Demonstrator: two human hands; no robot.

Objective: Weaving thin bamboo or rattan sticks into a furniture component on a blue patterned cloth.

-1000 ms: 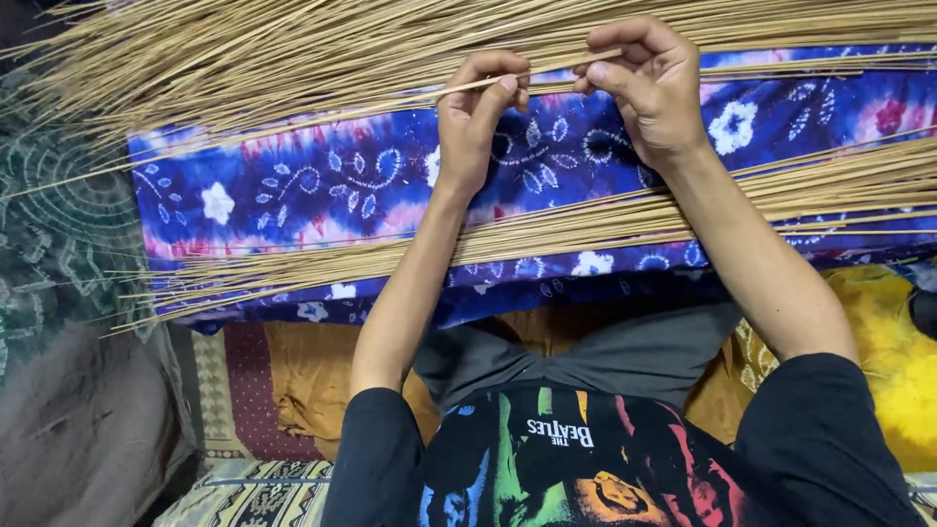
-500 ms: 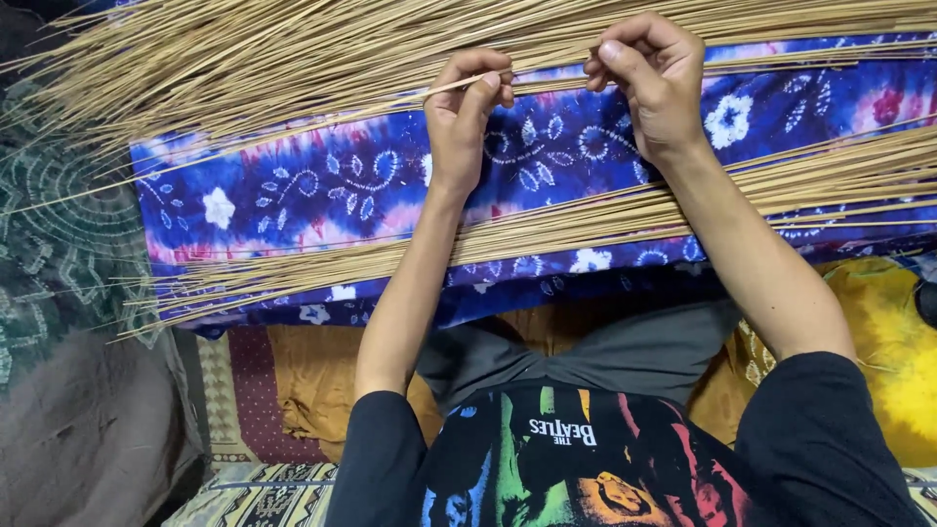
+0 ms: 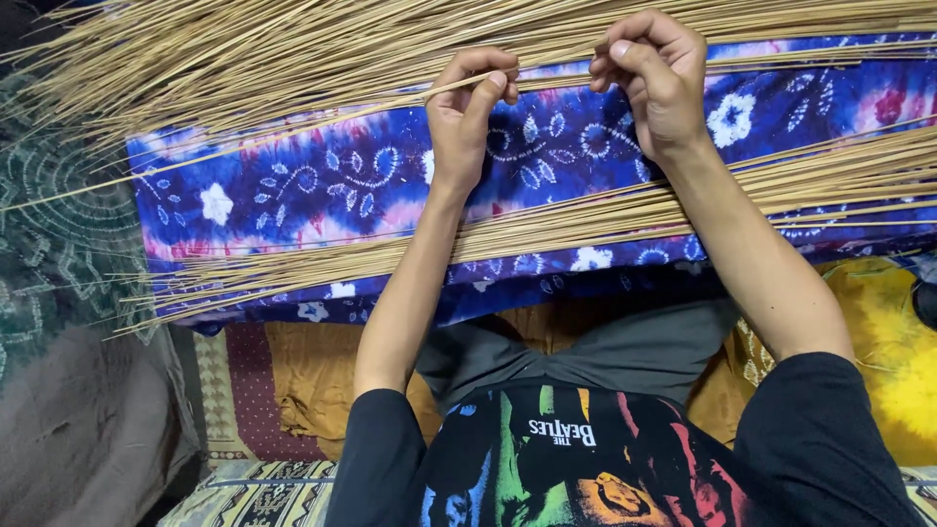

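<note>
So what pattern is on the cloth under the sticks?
Blue and purple tie-dye with white flowers on the cloth, under the sticks; the head view shows it.

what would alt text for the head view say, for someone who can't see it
Seen from above, a person's left hand and right hand pinch one thin tan straw-like stick between them. The hands are over a blue and purple tie-dye cloth, with a fanned pile of similar sticks above and a second bundle of sticks lying across the cloth below.

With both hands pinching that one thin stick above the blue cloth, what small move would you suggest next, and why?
Probably draw the single stick clear of the far pile toward the near bundle. The left hand and right hand each pinch it, and its left end lies among the far sticks.
</note>
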